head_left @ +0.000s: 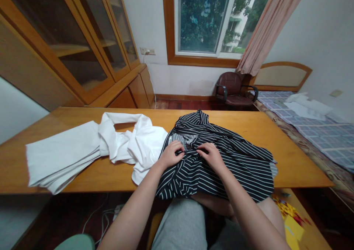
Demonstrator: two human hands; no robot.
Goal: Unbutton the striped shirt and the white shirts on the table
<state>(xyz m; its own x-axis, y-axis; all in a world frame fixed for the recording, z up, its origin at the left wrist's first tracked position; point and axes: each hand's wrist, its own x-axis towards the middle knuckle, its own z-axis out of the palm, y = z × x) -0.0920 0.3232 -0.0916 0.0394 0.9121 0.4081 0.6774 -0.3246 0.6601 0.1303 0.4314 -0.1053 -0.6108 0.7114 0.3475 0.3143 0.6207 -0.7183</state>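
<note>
A black garment with white stripes (pixel 238 161), possibly a shirt, lies spread and rumpled on the table, its near edge hanging over the front. My left hand (pixel 173 154) pinches the fabric at the garment's middle, fingers curled inward. Facing it, my right hand (pixel 210 155) pinches the same dark edge between thumb and fingers, a short gap away. Beyond my hands the garment gapes and shows a greyish inner side. Left of it, touching its edge, lies a crumpled white cloth (pixel 146 139).
Folded white fabric (pixel 63 150) lies at the left on the wooden table (pixel 293 161). Behind stand a glass-door cabinet (pixel 83 40) and a brown armchair (pixel 231 89). A bed with a checked cover (pixel 312 132) is at the right. A green stool (pixel 76 242) is lower left.
</note>
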